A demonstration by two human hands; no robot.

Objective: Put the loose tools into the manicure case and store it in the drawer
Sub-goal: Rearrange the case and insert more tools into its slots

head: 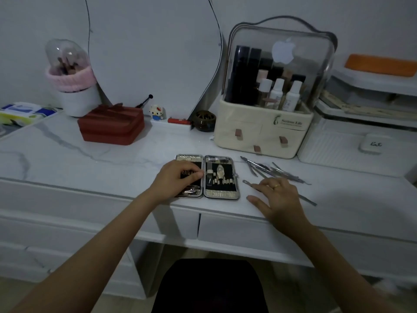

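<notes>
Head view | left hand (178, 177) curled, steadying open manicure case (221, 177); right hand (276, 196) spread flat over loose tools (274, 170), likely choosing one

The left hand (178, 177) hides much of the manicure case's (222, 193) left half; the loose tools (273, 170) blur together.
</notes>
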